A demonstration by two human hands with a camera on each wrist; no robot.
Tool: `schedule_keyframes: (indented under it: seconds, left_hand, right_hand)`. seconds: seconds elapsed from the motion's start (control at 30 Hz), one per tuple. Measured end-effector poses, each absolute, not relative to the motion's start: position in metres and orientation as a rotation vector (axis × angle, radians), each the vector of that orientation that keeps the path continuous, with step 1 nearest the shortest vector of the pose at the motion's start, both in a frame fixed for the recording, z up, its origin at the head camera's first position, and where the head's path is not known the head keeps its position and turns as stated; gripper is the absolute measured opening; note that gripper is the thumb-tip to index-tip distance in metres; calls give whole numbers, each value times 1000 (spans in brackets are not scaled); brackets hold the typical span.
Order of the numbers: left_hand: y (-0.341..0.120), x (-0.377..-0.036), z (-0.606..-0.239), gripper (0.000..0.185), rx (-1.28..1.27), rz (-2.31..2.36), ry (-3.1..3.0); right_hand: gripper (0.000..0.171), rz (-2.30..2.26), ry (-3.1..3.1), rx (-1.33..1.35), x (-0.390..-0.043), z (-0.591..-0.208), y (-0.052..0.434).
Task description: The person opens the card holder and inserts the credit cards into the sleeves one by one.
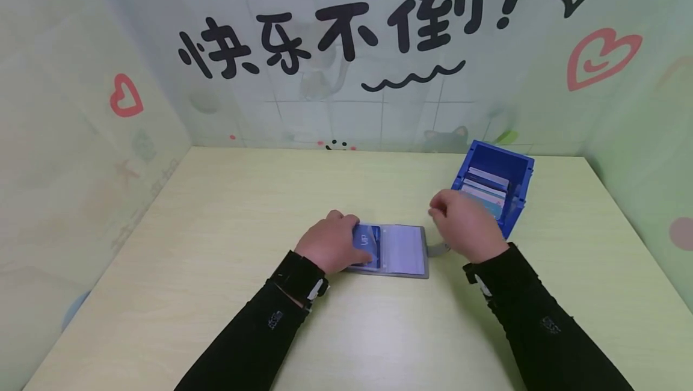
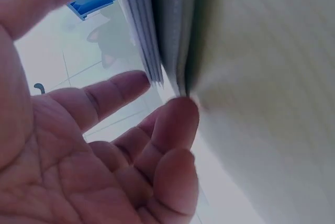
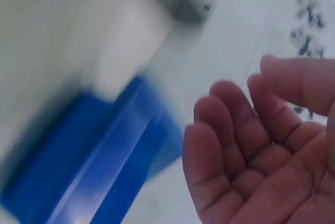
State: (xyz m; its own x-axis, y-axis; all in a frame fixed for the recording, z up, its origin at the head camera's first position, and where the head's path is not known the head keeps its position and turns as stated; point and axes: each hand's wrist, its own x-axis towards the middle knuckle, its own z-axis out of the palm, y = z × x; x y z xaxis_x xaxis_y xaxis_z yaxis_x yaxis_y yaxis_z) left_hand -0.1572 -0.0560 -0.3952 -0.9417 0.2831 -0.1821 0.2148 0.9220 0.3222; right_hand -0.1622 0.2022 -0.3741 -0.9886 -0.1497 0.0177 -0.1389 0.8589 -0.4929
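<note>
Card album lies open under the left hand, with the right hand empty beside it.
The card album [image 1: 394,251] lies flat on the table [image 1: 216,210]; the left hand [image 1: 331,242] rests palm-down on its left page, fingers relaxed over a blue card [image 1: 365,240]. The right hand [image 1: 465,225] hovers just right of the album, loosely curled and holding nothing, with the blue bin [image 1: 500,183] of cards just beyond its fingers.
</note>
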Motion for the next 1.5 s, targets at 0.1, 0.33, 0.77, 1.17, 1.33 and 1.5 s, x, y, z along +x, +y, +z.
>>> schedule_keyframes:
  seconds: [0.1,0.33,0.77,1.17,1.33,1.5]
  left_hand:
    - [-55,-157,-395,77,382,438,2886]
    - [-52,-157,-396,75,430,471,2885]
    - [-47,-154,-399,69,499,456,2875]
    - [-49,-154,-401,69,507,462,2873]
    - [-49,-154,-400,70,510,460,2868]
    - [-48,-153,-400,70,506,461,2868]
  right_hand:
    - [24,-745,3088,-127,-171,-372,223]
    - [36,-664,3091,2,-188,-379,247]
    - [44,-624,3049,-86,-199,-403,255]
    - [44,-616,2930,-10,-199,-399,250]
    - [47,-556,2942,-72,-202,-400,252]
    - [51,-513,2928,-107,-206,-399,255]
